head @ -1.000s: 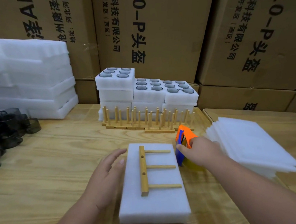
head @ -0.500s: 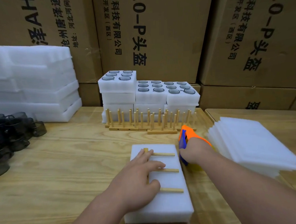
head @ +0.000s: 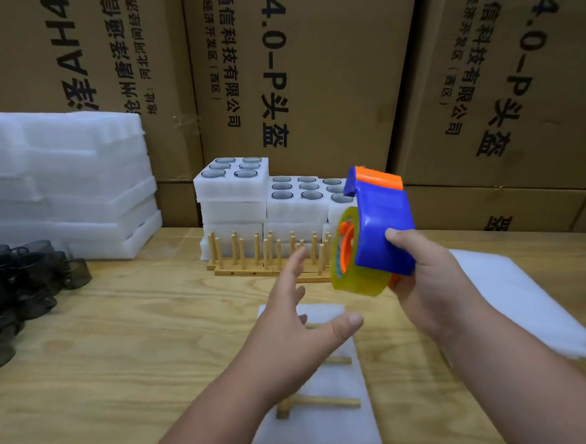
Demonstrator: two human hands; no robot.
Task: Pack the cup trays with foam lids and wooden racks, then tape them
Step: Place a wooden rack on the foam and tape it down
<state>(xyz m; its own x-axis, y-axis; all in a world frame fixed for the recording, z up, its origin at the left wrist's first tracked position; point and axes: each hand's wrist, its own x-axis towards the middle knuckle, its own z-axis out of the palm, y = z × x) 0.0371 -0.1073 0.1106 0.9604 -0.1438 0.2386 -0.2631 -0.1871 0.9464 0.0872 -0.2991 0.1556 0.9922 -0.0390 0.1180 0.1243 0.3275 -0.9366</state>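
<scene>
Right hand gripping tape dispenser above foam block, left hand open, empty, rack on block.

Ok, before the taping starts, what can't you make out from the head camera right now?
- Wooden rack on the foam pack: upper part hidden by the left hand.
- Foam pack's near edge: cut off by the frame bottom.
- Tape's loose end on the tape dispenser in the right hand: too small.
- Dark cups: cropped at the left edge.

A white foam-lidded cup tray lies flat on the table, a wooden rack laid on top, pegs pointing right, apparently untaped.
</scene>
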